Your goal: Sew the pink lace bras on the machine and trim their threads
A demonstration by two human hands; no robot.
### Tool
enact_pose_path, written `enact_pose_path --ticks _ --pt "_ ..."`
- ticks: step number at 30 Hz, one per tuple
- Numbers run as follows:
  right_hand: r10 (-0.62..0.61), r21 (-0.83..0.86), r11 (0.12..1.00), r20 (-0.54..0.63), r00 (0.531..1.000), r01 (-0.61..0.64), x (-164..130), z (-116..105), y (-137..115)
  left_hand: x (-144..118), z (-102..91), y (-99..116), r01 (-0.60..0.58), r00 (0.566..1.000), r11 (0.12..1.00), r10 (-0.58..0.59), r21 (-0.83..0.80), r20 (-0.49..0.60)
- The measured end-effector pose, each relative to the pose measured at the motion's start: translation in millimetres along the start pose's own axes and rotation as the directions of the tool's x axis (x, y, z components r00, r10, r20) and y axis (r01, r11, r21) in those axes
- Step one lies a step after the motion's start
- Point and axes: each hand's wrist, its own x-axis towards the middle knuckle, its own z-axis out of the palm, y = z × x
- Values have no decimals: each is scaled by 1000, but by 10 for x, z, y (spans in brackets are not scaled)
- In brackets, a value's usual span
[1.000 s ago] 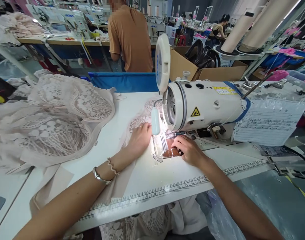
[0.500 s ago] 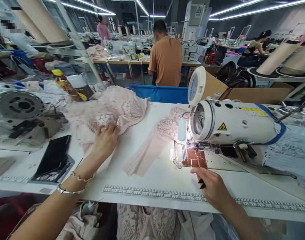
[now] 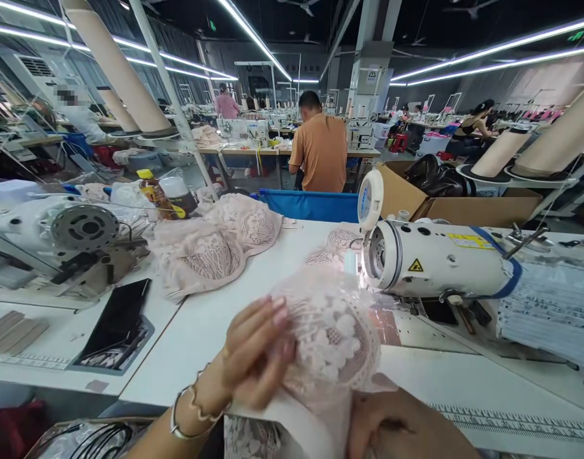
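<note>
- Left hand (image 3: pixel 254 350), blurred, grips the pink lace piece (image 3: pixel 328 331), held up near the sewing machine (image 3: pixel 435 258).
- Right hand (image 3: pixel 407 430), cut off at the bottom edge, pinches its lower edge; fingers hidden.

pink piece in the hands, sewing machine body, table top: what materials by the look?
Pink piece: lace fabric, matte; openwork floral pattern with see-through gaps, draping limply between left hand and right hand.
Sewing machine: probably painted metal, glossy off-white; hard rounded casing with highlights.
Table top: smooth white, likely laminate; can't confirm.
</note>
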Motion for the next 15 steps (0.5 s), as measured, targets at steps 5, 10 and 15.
enact_pose_path --ticks 5,10,15 --pt "155 -147 970 -254 955 -196 -41 54 202 203 346 95 135 989 969 -145 208 31" --pt "149 -34 984 -397 905 -177 4 243 584 -432 675 518 405 829 827 -151 -391 539" --pt "138 52 987 -772 621 -155 169 476 839 -606 826 811 797 601 252 -419 -548 681"
